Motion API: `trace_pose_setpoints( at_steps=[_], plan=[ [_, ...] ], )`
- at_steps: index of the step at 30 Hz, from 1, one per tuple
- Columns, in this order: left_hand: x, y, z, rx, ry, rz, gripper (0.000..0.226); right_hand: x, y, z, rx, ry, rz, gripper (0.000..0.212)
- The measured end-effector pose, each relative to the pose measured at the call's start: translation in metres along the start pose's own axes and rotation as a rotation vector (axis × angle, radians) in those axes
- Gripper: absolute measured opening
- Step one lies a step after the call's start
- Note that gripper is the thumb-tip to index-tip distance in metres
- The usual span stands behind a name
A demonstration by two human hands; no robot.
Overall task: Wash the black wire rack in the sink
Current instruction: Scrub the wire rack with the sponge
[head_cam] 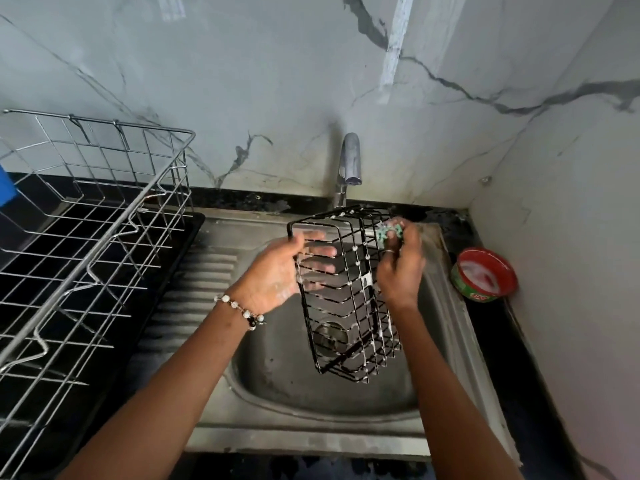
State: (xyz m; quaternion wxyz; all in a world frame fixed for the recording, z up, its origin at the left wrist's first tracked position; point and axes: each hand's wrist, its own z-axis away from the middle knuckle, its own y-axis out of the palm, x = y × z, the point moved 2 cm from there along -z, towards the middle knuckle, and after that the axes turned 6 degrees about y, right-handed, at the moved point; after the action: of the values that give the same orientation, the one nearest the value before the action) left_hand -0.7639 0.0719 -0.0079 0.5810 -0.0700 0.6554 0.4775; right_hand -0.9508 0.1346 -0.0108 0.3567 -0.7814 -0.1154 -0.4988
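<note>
Above the sink (277, 393), the left hand (277, 271) grips the black wire rack (346, 292) by its side while the right hand (398, 265) pinches a green scrubber (389, 232) against its upper end

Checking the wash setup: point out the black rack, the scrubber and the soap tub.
black wire rack (349, 306), head view, middle of its wire side.
scrubber (393, 232), head view, green part above the fingers.
soap tub (498, 263), head view, red rim.

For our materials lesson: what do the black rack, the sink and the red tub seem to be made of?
Black wire rack: thin metal wire, seemingly black-coated, glossy, flecked with suds. Sink: probably stainless steel, dull grey brushed sheen with pressed drainer ridges. Red tub: likely plastic, judging by its bright moulded rim and printed green label.
</note>
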Motion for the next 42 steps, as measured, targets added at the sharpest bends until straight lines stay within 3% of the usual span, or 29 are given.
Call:
trace_pose_setpoints(
  at_steps=[4, 8, 12, 13, 16, 19, 21, 25, 30, 33, 36, 42],
  plan=[
    [-0.013, 0.01, -0.006, -0.225, -0.054, 0.023, 0.043, -0.005, -0.005, 0.006, -0.021, -0.068, -0.021, 0.026],
    [-0.011, 0.01, -0.013, -0.553, 0.049, -0.176, 0.031, -0.006, -0.013, 0.008, 0.081, -0.135, 0.042, 0.034],
    [-0.004, 0.014, -0.011, -0.604, 0.148, -0.401, 0.035, 0.008, -0.032, -0.004, -0.182, -0.079, 0.169, 0.024],
    [-0.002, 0.015, -0.011, -0.603, 0.172, -0.429, 0.037, 0.014, -0.033, -0.007, -0.157, -0.051, 0.216, 0.026],
    [0.001, 0.021, -0.01, -0.622, 0.214, -0.423, 0.037, 0.027, -0.019, -0.001, 0.155, -0.019, 0.363, 0.031],
    [0.002, 0.017, -0.009, -0.692, 0.216, -0.413, 0.028, 0.041, -0.008, 0.017, 0.208, -0.04, 0.379, 0.036],
    [0.002, 0.015, -0.008, -0.704, 0.219, -0.4, 0.022, 0.051, 0.0, 0.033, 0.225, -0.117, 0.378, 0.045],
    [0.004, 0.012, -0.006, -0.721, 0.228, -0.408, 0.032, 0.069, 0.014, 0.061, 0.293, -0.432, 0.318, 0.052],
    [0.002, 0.012, -0.005, -0.663, 0.247, -0.342, 0.037, 0.068, 0.007, 0.06, 0.519, -0.861, 0.349, 0.052],
    [-0.003, 0.012, -0.002, -0.673, 0.239, -0.343, 0.033, 0.043, -0.009, 0.024, 0.453, -0.662, 0.242, 0.066],
    [-0.007, 0.011, -0.002, -0.692, 0.209, -0.35, 0.032, 0.025, -0.017, -0.006, 0.277, -0.492, 0.212, 0.055],
    [0.001, 0.012, -0.003, -0.701, 0.192, -0.315, 0.028, 0.016, -0.004, -0.023, 0.282, 0.05, 0.246, 0.032]
  ],
)
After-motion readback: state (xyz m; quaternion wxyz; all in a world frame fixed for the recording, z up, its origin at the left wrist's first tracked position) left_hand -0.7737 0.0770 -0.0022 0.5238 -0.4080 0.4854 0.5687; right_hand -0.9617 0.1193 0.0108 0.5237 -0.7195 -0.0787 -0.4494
